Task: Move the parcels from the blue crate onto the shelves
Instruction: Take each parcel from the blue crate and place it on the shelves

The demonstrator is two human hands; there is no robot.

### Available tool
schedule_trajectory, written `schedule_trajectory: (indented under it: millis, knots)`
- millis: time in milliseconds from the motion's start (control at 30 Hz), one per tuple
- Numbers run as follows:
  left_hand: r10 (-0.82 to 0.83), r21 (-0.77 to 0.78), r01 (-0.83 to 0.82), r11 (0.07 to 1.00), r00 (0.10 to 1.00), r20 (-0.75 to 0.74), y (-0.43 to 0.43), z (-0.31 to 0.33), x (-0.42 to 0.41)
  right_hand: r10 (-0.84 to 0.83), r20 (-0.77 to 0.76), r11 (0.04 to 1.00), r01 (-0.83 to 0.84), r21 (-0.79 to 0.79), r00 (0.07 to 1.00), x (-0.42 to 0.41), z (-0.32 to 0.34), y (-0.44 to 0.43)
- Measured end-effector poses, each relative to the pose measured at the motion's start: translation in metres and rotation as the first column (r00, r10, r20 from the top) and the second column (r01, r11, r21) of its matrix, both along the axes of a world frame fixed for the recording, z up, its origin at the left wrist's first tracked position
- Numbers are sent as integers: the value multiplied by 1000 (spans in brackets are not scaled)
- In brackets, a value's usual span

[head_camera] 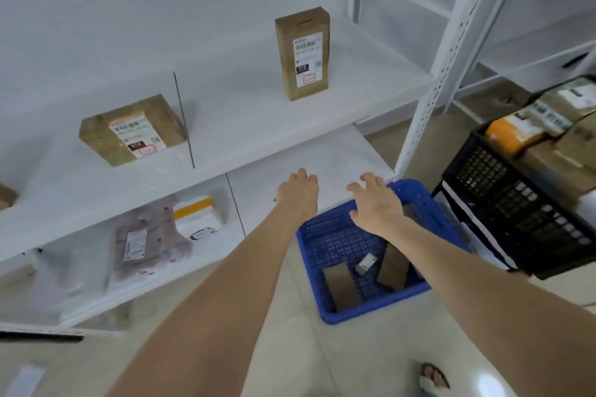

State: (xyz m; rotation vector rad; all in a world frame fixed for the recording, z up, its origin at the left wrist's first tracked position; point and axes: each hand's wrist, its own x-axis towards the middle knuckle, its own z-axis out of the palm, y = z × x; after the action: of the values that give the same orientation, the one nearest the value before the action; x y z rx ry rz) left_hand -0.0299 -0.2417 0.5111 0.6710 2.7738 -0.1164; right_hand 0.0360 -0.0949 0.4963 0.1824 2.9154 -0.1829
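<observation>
Head view: three parcels lie in the bottom of the blue crate (309, 267), which stands on the floor just in front of the lower shelf (322, 155). Two are plain brown cardboard boxes, the left box (340, 287) and the right box (393, 266), and both seem to lean rather than lie flat. Between them sits a small packet (366, 263) with a pale label.

Going by size and material, the boxes should be light and stiff, with dry card faces that give good friction. Taking each across its two long sides, thumb opposite fingers, looks the safest hold. The small packet probably needs only a fingertip pinch; whether it is hard or soft I cannot tell. The crate's walls are high, so each lift likely has to go straight up before turning to a shelf.

The left hand (298, 193) hovers by the lower shelf's front edge and the right hand (375, 206) over the crate's far end. Each grip is loosely spread and holds nothing. On the upper shelf (245, 126) an upright labelled box (302, 53) and a flat labelled box (132, 130) already stand, well apart.
</observation>
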Motion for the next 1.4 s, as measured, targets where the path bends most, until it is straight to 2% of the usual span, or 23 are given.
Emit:
schedule_trajectory:
  millis: [333, 567, 700, 900, 1000, 1133, 1300, 1400]
  knots:
    - [103, 30, -112, 993, 973, 207, 165, -106, 18, -2, 234, 1000, 8, -25, 972, 0, -97, 180]
    - [158, 42, -184, 982, 924, 349, 222, -192, 0, 4, 354, 987, 54, -154, 935, -26, -185, 228]
    - [176, 57, -218, 974, 894, 411, 250, -254, -25, -79, 394, 958, 179, -226, 916, -54, -245, 254]
    - [244, 132, -392, 910, 766, 595, 291, -367, -55, -245, 455, 844, 419, -334, 856, -84, -349, 297]
    - [273, 193, -510, 838, 700, 660, 316, -432, -71, -299, 471, 772, 501, -392, 830, -99, -413, 318]
    - [321, 261, -708, 656, 575, 753, 354, -517, -92, -357, 515, 681, 594, -428, 779, -117, -503, 341]
    - [321, 245, -837, 489, 434, 842, 393, -618, -127, -373, 552, 641, 637, -428, 746, -138, -598, 365]
    - [326, 242, -887, 394, 381, 865, 413, -660, -153, -410, 518, 628, 644, -436, 751, -147, -646, 373]
